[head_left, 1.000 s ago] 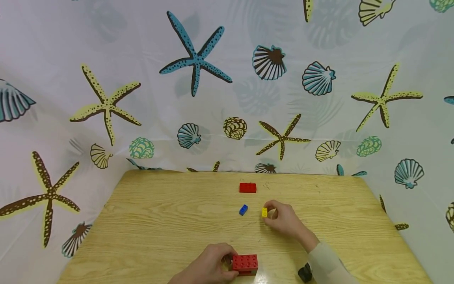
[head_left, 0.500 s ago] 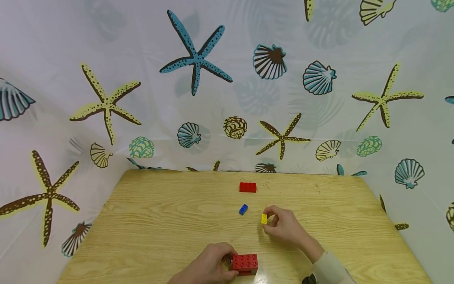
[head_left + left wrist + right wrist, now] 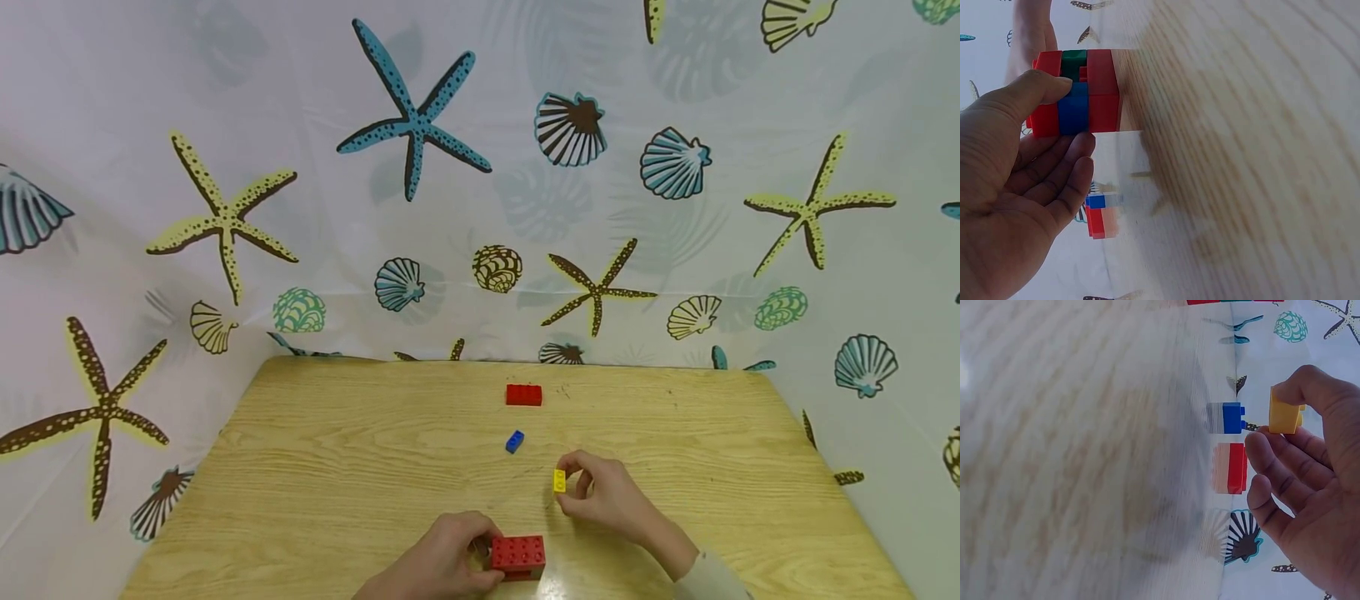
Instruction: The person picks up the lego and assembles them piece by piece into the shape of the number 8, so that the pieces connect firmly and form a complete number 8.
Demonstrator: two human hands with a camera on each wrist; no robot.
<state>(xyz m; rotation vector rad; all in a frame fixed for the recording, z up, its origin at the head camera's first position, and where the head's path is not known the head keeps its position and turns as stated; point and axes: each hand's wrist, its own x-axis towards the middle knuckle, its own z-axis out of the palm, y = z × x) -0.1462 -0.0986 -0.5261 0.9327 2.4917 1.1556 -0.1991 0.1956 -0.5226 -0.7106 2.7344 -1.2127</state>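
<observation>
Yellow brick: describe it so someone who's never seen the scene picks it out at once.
Start at the wooden table in front of the seashell curtain. Near its front edge the left hand grips a red block stack; just beyond and to the right, the right hand pinches the yellow brick. It is the only yellow piece, unlike the loose blue brick and red brick farther back.

bare table (image 3: 337, 467) left, blue brick (image 3: 514, 442), red brick (image 3: 523, 394) mid, curtain (image 3: 225, 100) behind

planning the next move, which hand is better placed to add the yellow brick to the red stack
Right. The right hand already pinches the yellow brick just beyond the red stack, which the left hand grips on the table.
</observation>
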